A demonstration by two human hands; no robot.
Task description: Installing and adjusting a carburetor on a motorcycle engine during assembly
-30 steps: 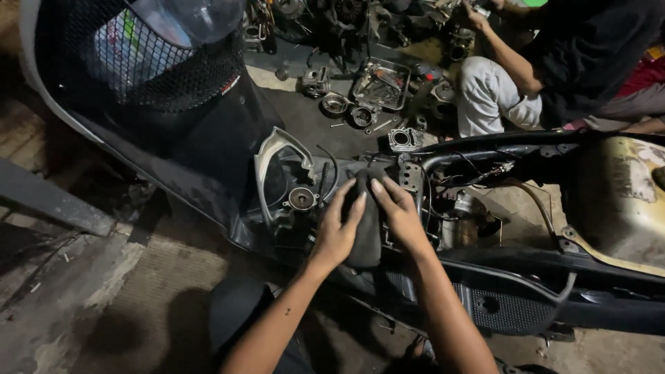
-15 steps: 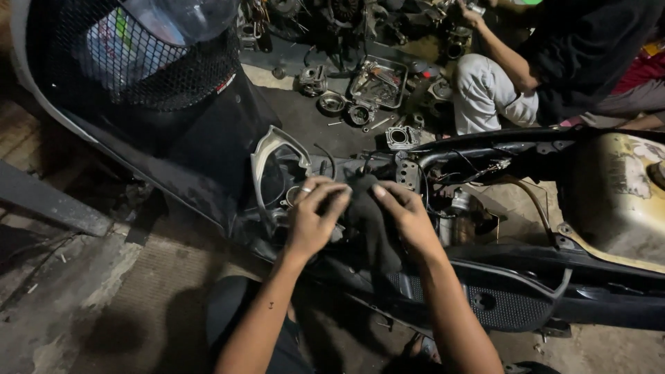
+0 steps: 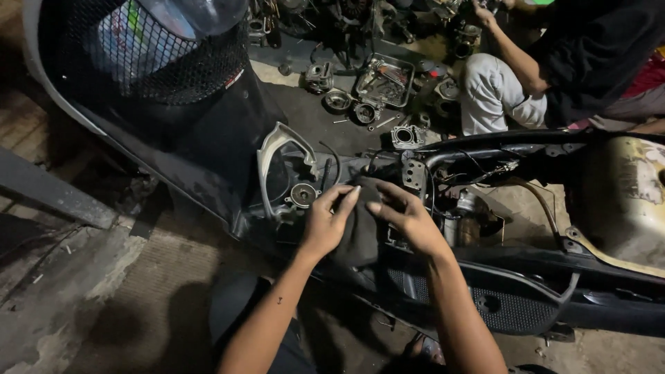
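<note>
**Q:** What sits at the left of the frame?

**A:** A mesh basket (image 3: 166,62) rides on the front of the stripped scooter (image 3: 228,159), a clear plastic bottle (image 3: 197,14) inside it. The net keeps loose things from rolling out.

**Q:** And moving in?

**A:** A grey bracket (image 3: 277,149) curves around the open bay, and a small round metal part (image 3: 303,195) sits just beside my left hand (image 3: 324,225). The panels are off, so the works lie bare and within reach.

**Q:** What do your hands hold?

**A:** A dark cloth (image 3: 360,228). It lies between my hands, low in the middle of the frame, against the scooter's body. My left fingers are closed on its left edge; my right hand (image 3: 409,221) pinches its top from the other side. I hold it from both sides so it stays bunched and pressed in place, as I judge it.

**Q:** Further right?

**A:** The black frame tube (image 3: 499,142) runs across, wires hanging under it, with a worn cream-coloured tank (image 3: 623,201) at the far right.

**Q:** And behind?

**A:** Engine parts (image 3: 381,90) lie spread on the floor (image 3: 83,291), some in a metal tray (image 3: 384,79), near a seated person (image 3: 554,76) who works on something with both hands up at the top edge, well apart from me.
</note>
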